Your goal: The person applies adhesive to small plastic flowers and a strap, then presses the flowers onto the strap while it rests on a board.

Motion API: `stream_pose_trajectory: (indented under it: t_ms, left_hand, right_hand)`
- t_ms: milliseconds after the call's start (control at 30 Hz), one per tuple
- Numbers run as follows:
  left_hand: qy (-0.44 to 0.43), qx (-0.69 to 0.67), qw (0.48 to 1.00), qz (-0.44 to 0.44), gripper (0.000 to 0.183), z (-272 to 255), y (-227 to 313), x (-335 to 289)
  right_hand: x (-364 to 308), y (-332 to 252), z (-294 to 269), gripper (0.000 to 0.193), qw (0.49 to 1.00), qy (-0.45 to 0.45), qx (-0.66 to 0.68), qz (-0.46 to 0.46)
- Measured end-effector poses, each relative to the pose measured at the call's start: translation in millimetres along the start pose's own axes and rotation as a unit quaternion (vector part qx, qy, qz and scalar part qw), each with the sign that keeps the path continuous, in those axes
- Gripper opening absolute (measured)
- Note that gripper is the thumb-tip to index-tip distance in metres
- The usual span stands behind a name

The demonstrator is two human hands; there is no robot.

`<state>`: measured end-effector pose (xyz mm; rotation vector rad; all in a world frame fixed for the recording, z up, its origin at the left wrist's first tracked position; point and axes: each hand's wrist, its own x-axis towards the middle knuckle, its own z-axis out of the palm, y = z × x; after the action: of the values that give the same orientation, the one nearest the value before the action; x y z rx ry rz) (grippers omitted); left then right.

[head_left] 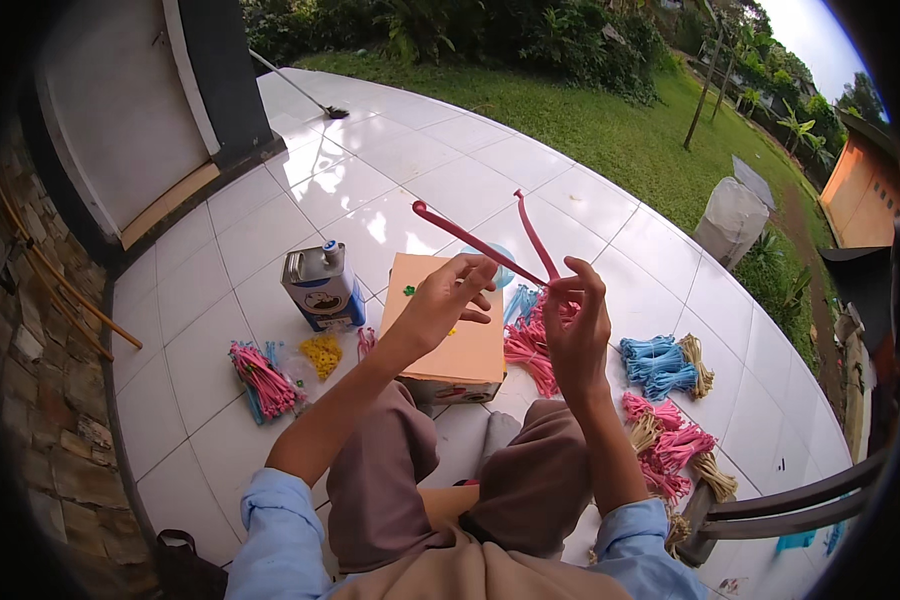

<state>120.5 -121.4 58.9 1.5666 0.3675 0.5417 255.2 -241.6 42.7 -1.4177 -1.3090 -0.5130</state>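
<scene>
Right hand [578, 325] up front, thumb and fingertips pinched shut on a dark pink strip [455, 230], at its fold/crossing; two lengths spread up and away in a V, each tip with a small knob or hook. Left hand [444, 310] partly open, fingers loosely curled, fingertips at the longer length; cannot tell if it grips or only touches. Strip is in the air above the far right part of a box with a peach cardboard top [470, 362].

On the cardboard: small green flower-shaped piece [409, 290]. Left of box, on white tiled floor [185, 380]: blue-and-silver metal can [328, 298], yellow pieces [322, 356] in a pile, pink-and-blue bundle [267, 382]. Right of box: pink bundles [532, 365], blue bundles [660, 367], nearer pink-and-tan bundles [678, 448].
</scene>
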Motion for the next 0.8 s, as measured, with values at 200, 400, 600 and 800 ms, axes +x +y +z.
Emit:
stream_pose_trajectory:
  t_ms: [200, 400, 600, 800]
  left_hand:
    - [0.088, -0.239, 0.964, 0.075, 0.016, -5.6, -19.0, 18.2]
    - [-0.010, -0.340, 0.939, 0.038, 0.025, 1.1, -30.6, 0.1]
    - [-0.056, -0.260, 0.964, 0.021, 0.026, -6.7, -47.8, -21.4]
    - [-0.010, -0.180, 0.983, 0.023, 0.028, -28.7, -52.6, -34.7]
  right_hand:
    - [-29.6, -38.7, 39.9, 0.052, 0.992, -0.065, 0.094, 0.050]
    - [-1.7, 13.4, 10.6, 0.055, 0.904, -0.010, 0.311, 0.294]
    - [27.3, -17.5, 36.0, 0.059, 0.825, -0.101, 0.492, 0.260]
    - [16.8, 1.7, 58.8, 0.038, 0.740, -0.191, 0.510, 0.395]
